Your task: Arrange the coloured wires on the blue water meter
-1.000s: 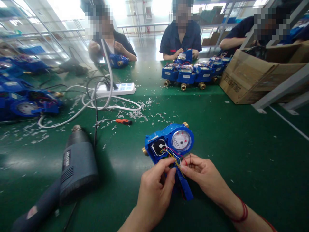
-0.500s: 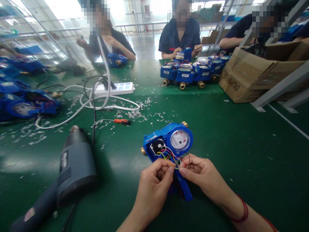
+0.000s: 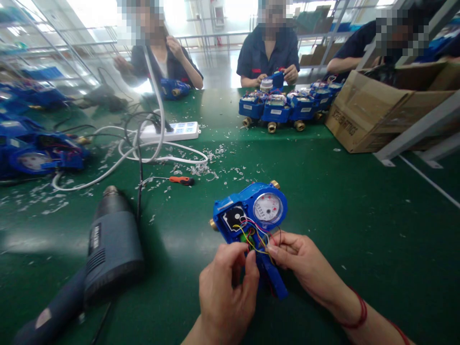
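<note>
Blue meter (image 3: 247, 199) is on the green table (image 3: 359, 201), just right of center in the lower half of the pic, round dial (image 3: 268, 209) facing up and a blue flap (image 3: 276, 280) sticking out toward the bottom. Bunch of thin wires (image 3: 259, 232) coming out of it: yellow, white, red etc. R hand (image 3: 300, 258) has thumb + fingertips pinched tight on some of those wires, right by the meter's lower right. L hand (image 3: 230, 282) is at the meter's lower edge, thumb + index tips nearly together; can't tell if there's a wire btwn them. Heat gun (image 3: 117, 247) lies lower left, orange screwdriver (image 3: 182, 180) abt mid-left near some clear scraps (image 3: 201, 168), power strip (image 3: 183, 130) above that. More blue meters (image 3: 276, 109) up top, w/ a cardboard box (image 3: 373, 112) upper right.
</note>
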The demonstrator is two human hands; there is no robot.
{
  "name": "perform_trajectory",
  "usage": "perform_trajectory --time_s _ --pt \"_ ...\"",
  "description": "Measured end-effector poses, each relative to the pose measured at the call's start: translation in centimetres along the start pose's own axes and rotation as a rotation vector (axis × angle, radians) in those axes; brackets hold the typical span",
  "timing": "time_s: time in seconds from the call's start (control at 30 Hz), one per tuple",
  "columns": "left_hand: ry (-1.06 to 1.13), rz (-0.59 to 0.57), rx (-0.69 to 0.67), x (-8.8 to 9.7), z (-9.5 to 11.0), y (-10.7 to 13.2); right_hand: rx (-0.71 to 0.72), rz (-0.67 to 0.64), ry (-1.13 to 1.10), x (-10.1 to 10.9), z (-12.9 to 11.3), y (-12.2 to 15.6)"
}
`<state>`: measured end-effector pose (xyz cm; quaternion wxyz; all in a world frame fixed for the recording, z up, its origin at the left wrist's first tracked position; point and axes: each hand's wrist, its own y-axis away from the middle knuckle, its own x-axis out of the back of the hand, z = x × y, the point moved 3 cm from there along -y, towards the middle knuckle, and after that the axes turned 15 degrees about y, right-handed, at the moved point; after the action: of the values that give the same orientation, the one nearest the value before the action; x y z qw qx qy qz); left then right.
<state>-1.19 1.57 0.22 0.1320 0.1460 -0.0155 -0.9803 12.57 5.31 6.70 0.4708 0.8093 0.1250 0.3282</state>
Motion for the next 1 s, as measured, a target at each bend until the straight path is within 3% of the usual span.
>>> perform_trajectory --time_s 0.07,0.23,0.37,1.0 --pt "-0.014 -0.116 -0.027 -0.3 0.1 -0.2 0.013 -0.004 0.008 0.0 0.1 0.0" --pt "0.167 -0.305 0.117 -0.9 -0.9 -0.8 0.041 0.002 0.054 0.2 0.1 -0.1" --pt "0.23 -0.344 0.094 -0.9 -0.9 -1.4 0.064 -0.01 0.053 0.1 -0.2 -0.2" --pt "0.085 -0.476 -0.009 -0.8 -1.1 -1.4 0.06 -0.094 0.005 0.1 -0.2 -0.3"
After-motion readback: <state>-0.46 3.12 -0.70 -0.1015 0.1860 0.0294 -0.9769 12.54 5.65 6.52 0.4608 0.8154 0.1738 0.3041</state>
